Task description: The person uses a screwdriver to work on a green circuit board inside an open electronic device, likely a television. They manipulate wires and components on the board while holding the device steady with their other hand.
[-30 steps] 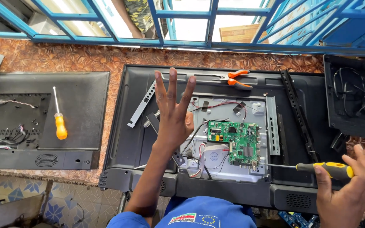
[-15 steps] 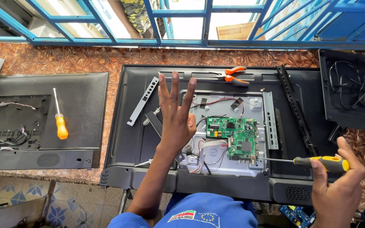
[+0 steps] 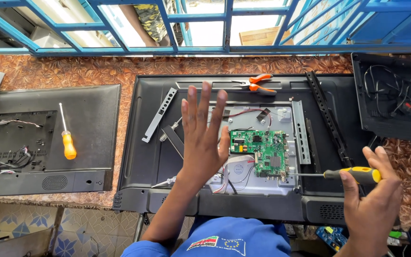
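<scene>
Two bare hands work over an opened flat television (image 3: 143, 157) lying back-up on the patterned counter (image 3: 72, 71). At the centre, the left hand (image 3: 204, 138) hovers flat above the metal chassis, fingers (image 3: 204, 102) spread apart and holding nothing. At four o'clock, the right hand (image 3: 374, 190) has its fingers clamped on a yellow-handled screwdriver (image 3: 353, 174), whose shaft points toward nine o'clock, its tip at the lower right corner of the green circuit board (image 3: 259, 152). Orange pliers (image 3: 255, 84) lie at twelve o'clock. An orange screwdriver (image 3: 67, 143) rests on a second panel (image 3: 91, 119) at nine o'clock.
</scene>
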